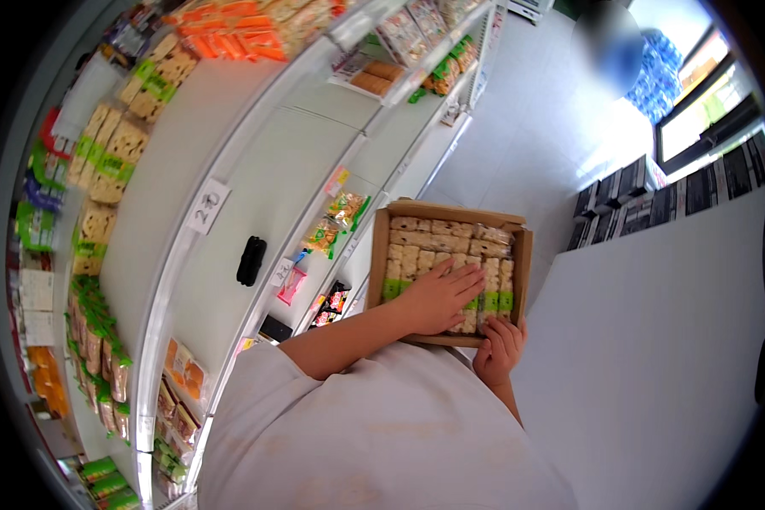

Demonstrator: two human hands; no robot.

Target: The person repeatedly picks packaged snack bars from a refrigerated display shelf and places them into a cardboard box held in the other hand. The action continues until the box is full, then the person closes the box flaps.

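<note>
A cardboard box (pixel 527 268) is in front of my torso, packed with rows of puffed-grain snack bars (pixel 430 239) in clear wrap, some with green bands. My left hand (pixel 443 298) lies palm down across the bars, its fingers slightly apart and pointing to the right; the forearm crosses the box's lower left edge. At the lower right corner, my right hand (pixel 500 347) holds the box, with fingers over the rim. Similar banded snack bars (pixel 111 156) stand on the shelf at the left.
Metal shelving (pixel 229 159) with snack packets and handwritten price tags (pixel 208 205) curves along the left. A black object (pixel 251 261) lies on one shelf. A white surface (pixel 644 319) is at the right, beside stacked dark boxes (pixel 650 207). Blue-tinted bottles (pixel 660 73) and a blurred person (pixel 612 51) are farther back.
</note>
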